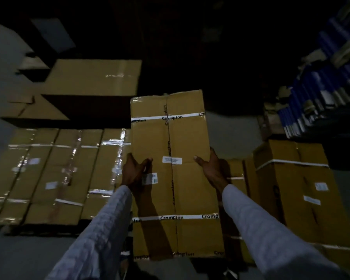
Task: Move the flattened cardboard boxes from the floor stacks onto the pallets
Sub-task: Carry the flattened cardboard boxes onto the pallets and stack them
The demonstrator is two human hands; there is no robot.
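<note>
Dim storeroom, light falling mostly on the cardboard.

The person holds one long cardboard box (173, 168) out in front, long axis pointing away from the body, printed straps crossing it near each end. Left hand (134, 172) clamps the left long edge, thumb laid across the top face and fingers wrapped under; right hand (209, 168) mirrors it on the right edge. Both grips are pressed onto the box, one to a side, about mid-length. Likely reason: a hold near the middle balances a long piece so neither end dips.

The box looks clear of what lies below, though its near end overlaps darker cardboard beneath and I cannot tell if they touch.

To the left, a row of similar boxes (55, 170) lies side by side, long sides touching, seemingly on a low pallet whose dark edge shows along the near side. The carried box is just beside that row's right end and lined up parallel with it, which suggests it is meant for the next slot there.

To the right, a stack of boxes (297, 190) sits on the floor (230, 134), probably the supply. Further back left, larger boxes (93, 77) are piled. Shelving with blue packs (315, 102) runs along the right wall.

Judgement: mid-transfer, placement not yet made. Risk is poor light and a snagged strap on lowering.
</note>
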